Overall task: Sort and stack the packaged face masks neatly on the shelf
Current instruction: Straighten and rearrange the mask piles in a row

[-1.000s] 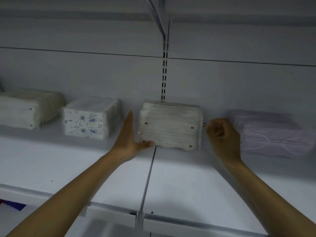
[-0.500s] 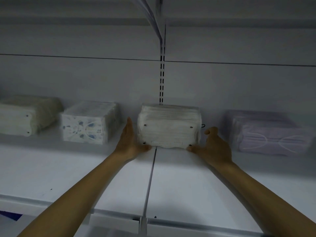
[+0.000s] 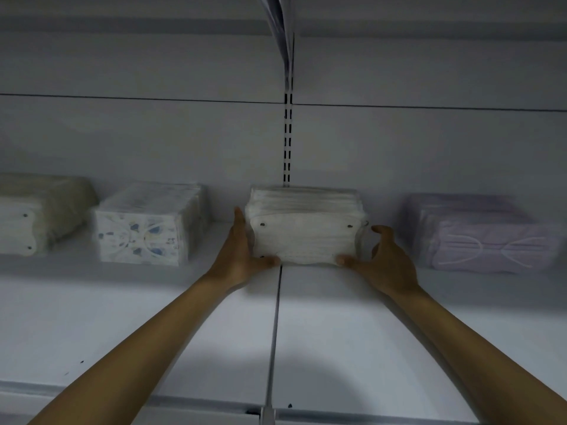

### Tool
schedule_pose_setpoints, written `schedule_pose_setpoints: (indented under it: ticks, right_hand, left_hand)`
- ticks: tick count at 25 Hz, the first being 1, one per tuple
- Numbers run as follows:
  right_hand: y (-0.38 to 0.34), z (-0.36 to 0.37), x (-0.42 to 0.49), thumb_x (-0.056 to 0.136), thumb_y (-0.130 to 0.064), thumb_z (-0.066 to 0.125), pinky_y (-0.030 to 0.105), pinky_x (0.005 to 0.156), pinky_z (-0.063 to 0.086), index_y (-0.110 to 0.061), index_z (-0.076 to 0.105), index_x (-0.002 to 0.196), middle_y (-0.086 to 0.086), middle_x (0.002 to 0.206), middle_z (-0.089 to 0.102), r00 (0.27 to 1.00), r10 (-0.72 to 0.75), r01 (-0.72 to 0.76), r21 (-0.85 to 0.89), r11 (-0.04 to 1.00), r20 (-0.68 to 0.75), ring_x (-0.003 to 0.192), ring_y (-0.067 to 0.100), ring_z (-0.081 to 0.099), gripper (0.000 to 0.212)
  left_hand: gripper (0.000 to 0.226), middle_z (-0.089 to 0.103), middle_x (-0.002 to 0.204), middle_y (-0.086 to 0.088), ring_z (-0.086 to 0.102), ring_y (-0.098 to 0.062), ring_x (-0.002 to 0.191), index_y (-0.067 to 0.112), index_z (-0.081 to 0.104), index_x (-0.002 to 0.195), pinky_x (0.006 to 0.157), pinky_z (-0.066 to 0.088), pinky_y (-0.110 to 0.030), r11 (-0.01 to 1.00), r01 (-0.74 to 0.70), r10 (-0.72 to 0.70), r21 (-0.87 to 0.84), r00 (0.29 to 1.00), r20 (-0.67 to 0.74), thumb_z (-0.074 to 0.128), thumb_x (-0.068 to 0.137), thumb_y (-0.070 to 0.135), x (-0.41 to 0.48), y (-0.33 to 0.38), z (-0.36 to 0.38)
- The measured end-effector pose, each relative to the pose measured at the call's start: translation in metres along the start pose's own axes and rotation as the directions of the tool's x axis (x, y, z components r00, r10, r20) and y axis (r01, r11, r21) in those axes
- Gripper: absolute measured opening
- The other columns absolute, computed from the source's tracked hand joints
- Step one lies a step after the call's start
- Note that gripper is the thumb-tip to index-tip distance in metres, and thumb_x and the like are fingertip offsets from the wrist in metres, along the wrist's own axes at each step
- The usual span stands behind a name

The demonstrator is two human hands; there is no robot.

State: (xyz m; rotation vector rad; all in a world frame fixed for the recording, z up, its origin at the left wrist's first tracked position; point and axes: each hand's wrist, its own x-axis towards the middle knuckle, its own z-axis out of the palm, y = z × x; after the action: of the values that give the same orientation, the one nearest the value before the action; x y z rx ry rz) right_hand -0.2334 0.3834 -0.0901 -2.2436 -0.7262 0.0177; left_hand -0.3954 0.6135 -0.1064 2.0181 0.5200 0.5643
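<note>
White mask stack [image 3: 306, 237] sits at the shelf [image 3: 184, 317] back, across the board seam. The left hand [image 3: 239, 253] presses flat on its left side; the right hand [image 3: 388, 260] is spread, thumb at the front corner, fingers seemingly just clear. An uneven push could skew the slippery packs or slide them towards the lilac stack [image 3: 484, 237]
</note>
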Motion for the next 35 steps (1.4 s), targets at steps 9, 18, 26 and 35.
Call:
schedule_pose_setpoints:
  ticks: [9,18,26,35]
  right_hand:
    - [0.008,0.005,0.002,0.063,-0.045,0.083,0.021,0.053,0.032,-0.013,0.049,0.120,-0.002,0.071,0.046,0.976,-0.085,0.113,0.132,0.985,-0.201,0.061,0.010,0.044,0.074]
    - [0.006,0.004,-0.002,0.064,-0.064,0.067,0.034,0.112,0.028,-0.013,0.033,0.146,0.003,0.149,0.039,0.960,-0.201,0.228,0.123,0.966,-0.196,0.137,0.020,0.034,0.103]
    - [0.004,0.000,-0.028,0.071,-0.052,0.074,0.033,0.112,0.028,-0.014,0.032,0.146,0.005,0.149,0.037,0.965,-0.162,0.176,0.052,0.983,-0.208,0.137,0.023,0.034,0.094]
    - [0.001,0.000,-0.059,0.075,-0.047,0.074,0.032,0.106,0.034,-0.017,0.034,0.145,0.002,0.149,0.037,0.981,-0.124,0.124,-0.008,0.992,-0.150,0.135,0.022,0.037,0.086]
  left_hand:
    - [0.144,0.011,0.160,0.000,0.013,-0.014,0.146,0.022,-0.015,0.151,0.119,0.019,-0.038,1.000,0.031,-0.031,-0.001,0.998,-0.063,0.082,0.051,0.056,-0.009,0.008,-0.003]
    - [0.101,0.011,0.160,0.003,0.013,-0.015,0.146,0.020,0.007,0.153,0.117,0.018,-0.032,0.972,0.001,0.079,0.237,0.941,-0.330,0.073,0.079,0.042,-0.045,0.026,0.005]
    - [0.103,0.009,0.160,0.003,0.010,-0.013,0.146,0.019,0.005,0.153,0.116,0.015,-0.027,0.936,-0.074,0.166,0.343,0.955,-0.247,0.073,0.079,0.044,-0.060,0.029,-0.017]
    - [0.109,0.011,0.160,0.000,0.016,-0.018,0.145,0.022,0.000,0.153,0.113,0.023,-0.031,0.958,0.029,0.007,0.284,0.992,-0.125,0.074,0.077,0.045,-0.069,0.010,-0.027]
